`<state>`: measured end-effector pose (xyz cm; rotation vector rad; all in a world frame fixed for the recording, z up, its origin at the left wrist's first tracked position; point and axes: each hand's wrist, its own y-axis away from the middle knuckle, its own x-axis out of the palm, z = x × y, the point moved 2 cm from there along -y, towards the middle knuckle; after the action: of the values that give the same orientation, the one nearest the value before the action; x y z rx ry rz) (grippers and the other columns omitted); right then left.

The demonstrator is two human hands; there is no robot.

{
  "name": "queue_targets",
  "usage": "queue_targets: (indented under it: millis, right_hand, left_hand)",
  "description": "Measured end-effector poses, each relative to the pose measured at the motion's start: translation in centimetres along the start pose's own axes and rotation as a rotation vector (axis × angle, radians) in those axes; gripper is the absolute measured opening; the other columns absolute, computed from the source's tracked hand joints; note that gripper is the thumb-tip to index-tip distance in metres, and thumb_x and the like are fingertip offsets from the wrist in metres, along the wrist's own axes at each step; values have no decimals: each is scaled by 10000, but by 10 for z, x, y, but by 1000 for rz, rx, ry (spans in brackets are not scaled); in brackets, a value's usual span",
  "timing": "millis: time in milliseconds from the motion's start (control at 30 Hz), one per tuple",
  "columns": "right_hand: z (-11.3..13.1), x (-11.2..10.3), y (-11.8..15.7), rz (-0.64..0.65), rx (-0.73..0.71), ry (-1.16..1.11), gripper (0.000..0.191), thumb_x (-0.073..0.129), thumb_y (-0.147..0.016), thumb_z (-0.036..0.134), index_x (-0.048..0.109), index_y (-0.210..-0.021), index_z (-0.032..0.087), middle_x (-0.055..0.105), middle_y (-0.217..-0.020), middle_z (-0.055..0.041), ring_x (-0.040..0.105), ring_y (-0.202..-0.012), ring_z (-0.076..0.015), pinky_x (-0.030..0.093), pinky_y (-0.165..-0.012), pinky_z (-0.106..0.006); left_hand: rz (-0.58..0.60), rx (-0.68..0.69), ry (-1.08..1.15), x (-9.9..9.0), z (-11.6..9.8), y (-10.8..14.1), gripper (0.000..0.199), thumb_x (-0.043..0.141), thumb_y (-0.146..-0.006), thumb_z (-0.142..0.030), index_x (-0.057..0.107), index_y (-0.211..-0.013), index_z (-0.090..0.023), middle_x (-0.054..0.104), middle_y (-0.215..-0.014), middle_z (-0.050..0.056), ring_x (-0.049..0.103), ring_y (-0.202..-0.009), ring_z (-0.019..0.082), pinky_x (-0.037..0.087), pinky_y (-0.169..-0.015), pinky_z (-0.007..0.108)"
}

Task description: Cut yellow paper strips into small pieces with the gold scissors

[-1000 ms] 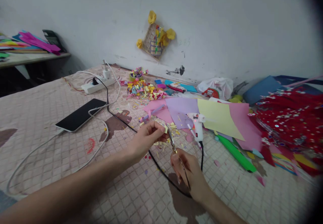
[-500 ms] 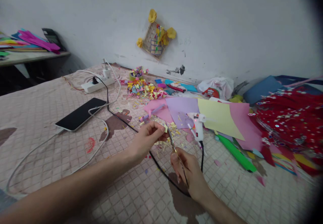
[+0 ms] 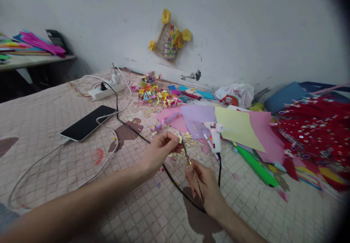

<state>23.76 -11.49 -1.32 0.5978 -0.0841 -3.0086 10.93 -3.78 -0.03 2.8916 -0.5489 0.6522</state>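
Observation:
Between its thumb and fingers, my left hand [image 3: 164, 148] pinches a small pale-yellow piece of paper [image 3: 179, 138]. My right hand [image 3: 203, 184] is closed round the handles of a pair of scissors [image 3: 187, 156], whose blades point up toward that piece. The blade tips are right beside the paper; whether they touch it I cannot tell. Beneath and behind the hands lie many yellow paper scraps [image 3: 188, 141]. A white glue gun [image 3: 216, 137] stands to the right of them, with its black cord [image 3: 175, 184] looping under my hands.
A tablet [image 3: 88, 123] with a white cable lies on the left, near a power strip [image 3: 106, 92]. Coloured sheets [image 3: 236, 126] and a green roll [image 3: 257, 166] are on the right, by red glittery material [image 3: 317, 130]. Behind sits a heap of paper pieces [image 3: 158, 97].
Both hands keep nearly the same position, with the scissors still beside the yellow paper. The whole view has shifted very slightly.

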Motion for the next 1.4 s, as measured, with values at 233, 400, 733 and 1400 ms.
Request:
queue_targets:
  millis: [233, 400, 733, 1400]
  right_hand:
    - [-2, 2, 0, -13, 5, -46, 372, 440, -837, 494, 409, -625, 189, 371, -463, 70, 347, -385, -69, 261, -377, -189]
    - [0, -3, -6, -20, 69, -296, 426, 415, -818, 560, 439, -626, 180, 338, -415, 85, 309, -338, -59, 252, -352, -187]
    - [11, -15, -11, 254, 158, -909, 192, 542, -796, 301, 538, -681, 147, 348, -428, 90, 264, -336, -31, 201, -359, -177]
    - [14, -30, -10, 12, -76, -117, 223, 508, -811, 371, 494, -728, 164, 417, -494, 72, 377, -393, -63, 330, -379, -182]
  left_hand:
    - [6, 9, -4, 0, 1, 0, 201, 626, -734, -306, 513, -707, -141, 589, -697, 6, 552, -631, 92, 447, -650, 242]
    - [74, 29, -107, 1, -4, 2, 185, 579, -771, -320, 519, -726, -150, 577, -805, 22, 542, -731, 117, 453, -699, 268]
    - [402, 407, -582, 11, -17, 14, 105, 529, -811, -214, 591, -738, -171, 553, -774, 50, 513, -790, 153, 388, -763, 276]
    - [439, -214, -478, 7, -3, 6, 228, 601, -737, -343, 567, -719, -118, 554, -620, -5, 492, -553, 83, 393, -547, 210]
